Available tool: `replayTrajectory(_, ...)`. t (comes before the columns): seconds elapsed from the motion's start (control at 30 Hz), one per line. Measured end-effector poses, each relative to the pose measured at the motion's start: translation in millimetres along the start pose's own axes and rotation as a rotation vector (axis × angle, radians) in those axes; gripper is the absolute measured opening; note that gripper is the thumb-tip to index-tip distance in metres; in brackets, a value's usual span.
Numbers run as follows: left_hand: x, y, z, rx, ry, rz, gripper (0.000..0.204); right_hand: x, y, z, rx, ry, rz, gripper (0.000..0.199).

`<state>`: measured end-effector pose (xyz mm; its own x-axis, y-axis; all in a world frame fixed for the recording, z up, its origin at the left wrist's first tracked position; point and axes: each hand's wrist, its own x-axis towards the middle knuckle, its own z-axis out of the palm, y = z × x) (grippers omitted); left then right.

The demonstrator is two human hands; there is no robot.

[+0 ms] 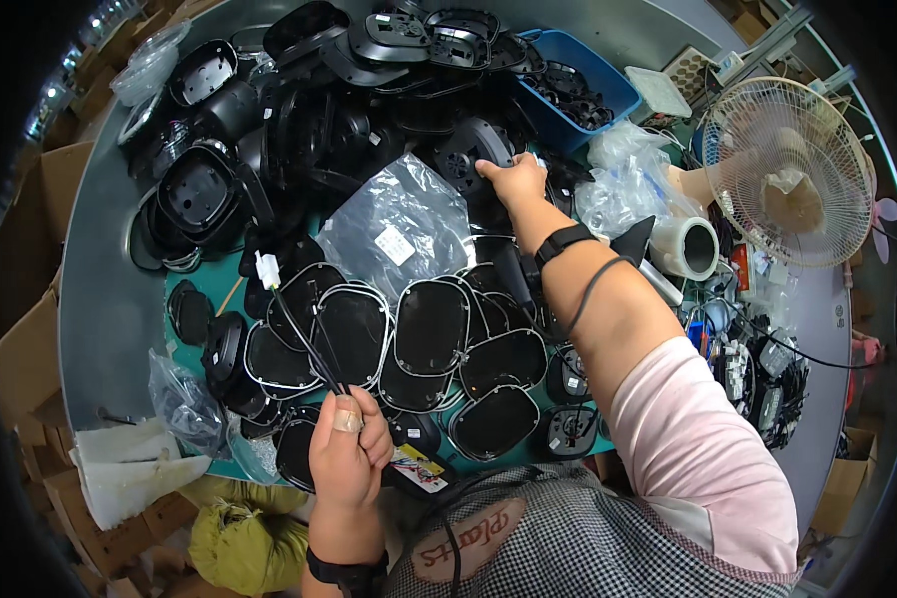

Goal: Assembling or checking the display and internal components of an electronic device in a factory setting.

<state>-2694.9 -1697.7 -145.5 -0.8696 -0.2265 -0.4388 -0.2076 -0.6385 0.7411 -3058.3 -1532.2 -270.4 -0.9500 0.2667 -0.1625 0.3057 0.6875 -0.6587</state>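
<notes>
My left hand (347, 450) is closed around thin black wires (299, 329) that run up to a white plug connector (267, 269). It hovers near my body, above a row of flat black oval plastic covers (431, 324) with pale rims. My right hand (513, 179) reaches far across the table and grips a round black plastic housing (473, 149) at the edge of a large heap of black parts. A black band (562, 242) with a cord is on that wrist. A clear plastic bag (399, 227) lies between the two hands.
A blue bin (608, 85) of small black parts stands at the back. To the right are crumpled clear bags (628, 174), a white tape roll (690, 247), a white desk fan (792, 169) and tangled cables. Cardboard boxes (25, 369) line the left side.
</notes>
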Motion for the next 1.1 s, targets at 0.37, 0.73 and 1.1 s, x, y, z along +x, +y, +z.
replayTrajectory(0.37, 7.5, -17.8, 51.7, 0.153, -0.102, 0.079, 0.029, -174.3, 16.5, -107.9, 0.261, -0.057, -0.863, 0.026)
replayTrajectory(0.73, -25.5, -85.1, 99.3, 0.858, -0.235, 0.024, 0.021, -267.3, 124.7, -248.3, 0.235, -0.075, -1.19, 0.043)
replayTrajectory(1.1, -92.7, -132.3, 144.0, 1.105, -0.103, 0.458, 0.026, -258.2, 228.3, -298.0, 0.641, -0.589, -0.004, 0.028)
